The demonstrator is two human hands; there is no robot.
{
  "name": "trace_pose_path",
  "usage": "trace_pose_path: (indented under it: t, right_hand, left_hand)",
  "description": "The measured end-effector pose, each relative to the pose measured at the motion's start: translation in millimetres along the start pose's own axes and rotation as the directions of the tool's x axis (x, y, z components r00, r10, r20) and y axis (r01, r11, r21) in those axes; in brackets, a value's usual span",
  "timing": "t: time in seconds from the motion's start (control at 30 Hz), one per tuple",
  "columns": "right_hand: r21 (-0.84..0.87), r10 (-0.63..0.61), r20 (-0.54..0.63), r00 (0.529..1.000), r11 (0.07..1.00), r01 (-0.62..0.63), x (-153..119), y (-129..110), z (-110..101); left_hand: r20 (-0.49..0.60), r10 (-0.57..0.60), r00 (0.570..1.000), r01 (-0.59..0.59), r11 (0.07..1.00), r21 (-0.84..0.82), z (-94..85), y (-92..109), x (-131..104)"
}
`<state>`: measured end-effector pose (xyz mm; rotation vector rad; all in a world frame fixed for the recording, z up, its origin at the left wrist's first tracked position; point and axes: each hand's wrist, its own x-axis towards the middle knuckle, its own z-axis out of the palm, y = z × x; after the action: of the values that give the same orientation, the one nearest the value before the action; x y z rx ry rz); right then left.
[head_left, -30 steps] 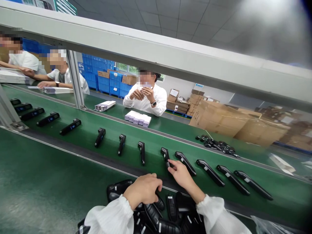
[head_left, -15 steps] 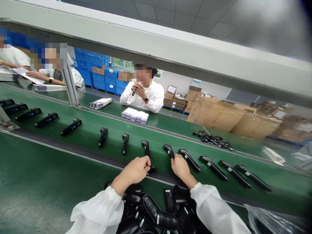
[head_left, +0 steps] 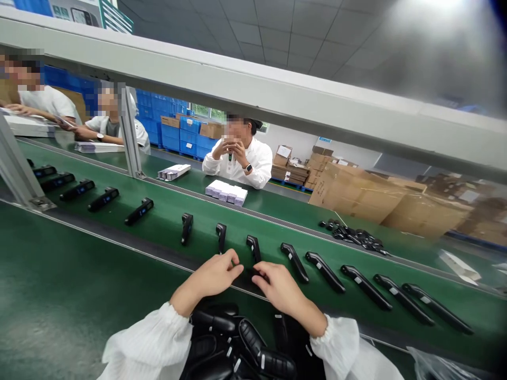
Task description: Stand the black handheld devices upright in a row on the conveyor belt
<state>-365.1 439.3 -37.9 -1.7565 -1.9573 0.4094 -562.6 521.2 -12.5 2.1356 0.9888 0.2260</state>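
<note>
Fingers [head_left: 261, 275] curled, pinching black device [head_left: 254, 248]

No legible text, sign at upper left [head_left: 113, 16] and carton labels [head_left: 283, 150] too blurred

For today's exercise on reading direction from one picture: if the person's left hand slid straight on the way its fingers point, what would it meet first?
The left hand points right, toward the right hand. It would probably first meet the small black device pinched between them, though depth is unclear.
</note>
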Motion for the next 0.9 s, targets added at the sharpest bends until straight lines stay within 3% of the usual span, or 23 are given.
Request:
trace_pose_path:
  t: [0.13, 0.33, 0.6, 0.73, 0.8, 0.83, 0.9]
  right_hand:
    - [0.068, 0.248, -0.046, 0.968, 0.967, -0.245, 18.5, 38.3, 11.0]
    - [-0.26, 0.381, -0.09, 0.92, 0.883, -0.391, 29.1, 59.8, 22.1]
    - [-0.364, 0.431, -0.128, 0.893, 0.817, -0.446, 36.9, 71.9, 27.6]
    - [-0.372, 0.432, -0.168, 0.886, 0.804, -0.463, 32.9, 68.8, 15.0]
    - [-0.285, 0.415, -0.23, 0.88, 0.836, -0.469, 30.4, 59.2, 4.7]
    - [-0.162, 0.426, -0.225, 0.877, 0.871, -0.464, 29.5, 52.5, -0.1]
    - [0.238, 0.485, -0.054, 0.873, 0.855, -0.46, 28.3, 37.4, -6.9]
  left_hand:
    - [0.034, -0.057, 0.998, 0.047, 0.969, 0.243, -14.1, -16.8, -15.8]
    - [0.096, -0.122, 0.988, 0.07, 0.904, 0.423, -6.9, -24.9, -14.2]
    - [0.064, 0.004, 0.998, -0.027, 0.93, 0.368, -10.2, -32.2, 0.3]
    - [-0.039, 0.107, 0.993, -0.09, 0.948, 0.305, -6.9, -28.7, 5.3]
    - [-0.108, 0.179, 0.978, -0.138, 0.941, 0.308, -1.9, -22.0, 5.2]
    - [-0.134, 0.219, 0.966, -0.168, 0.934, 0.315, 1.4, -17.9, 4.9]
    - [-0.166, 0.297, 0.94, -0.23, 0.914, 0.335, 9.4, -9.2, 4.5]
